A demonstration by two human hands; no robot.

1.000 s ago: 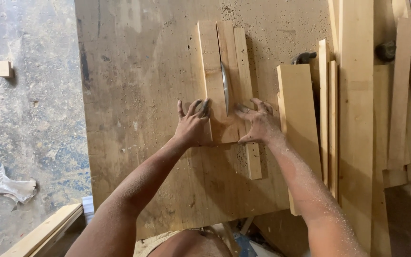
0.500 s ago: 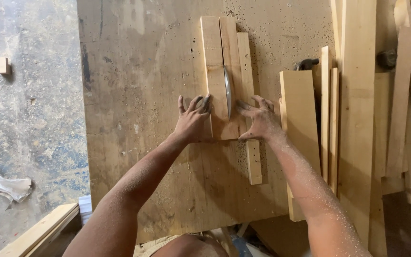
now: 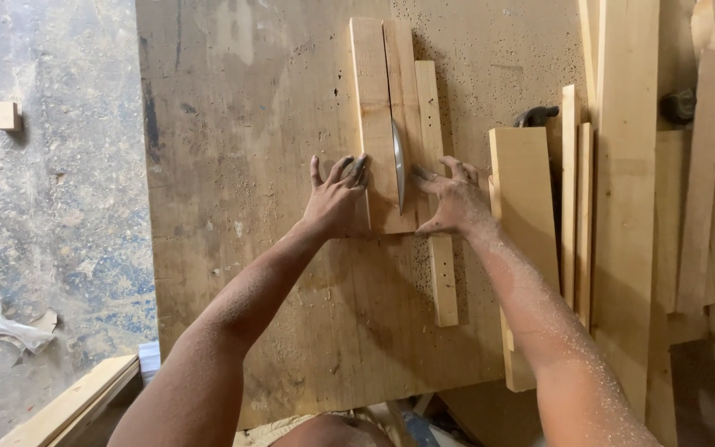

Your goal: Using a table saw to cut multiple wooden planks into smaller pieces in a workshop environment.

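1. Pale boards (image 3: 622, 207) lie stacked along the right of the plywood desk (image 3: 250, 165); a narrow strip (image 3: 436, 199) lies just beside the saw blade (image 3: 398, 175).
2. The wooden plank (image 3: 378, 116) sits mid-desk, flat and light, with the blade rising through it.
3. The left hand (image 3: 337, 203) presses flat, fingers spread, on the plank's near end; the right hand (image 3: 455, 199) presses open on the strip and plank.

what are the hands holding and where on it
Neither hand grips anything. Both press flat on the wooden board at its near end: the left hand on the left of the saw blade, the right hand on the right.
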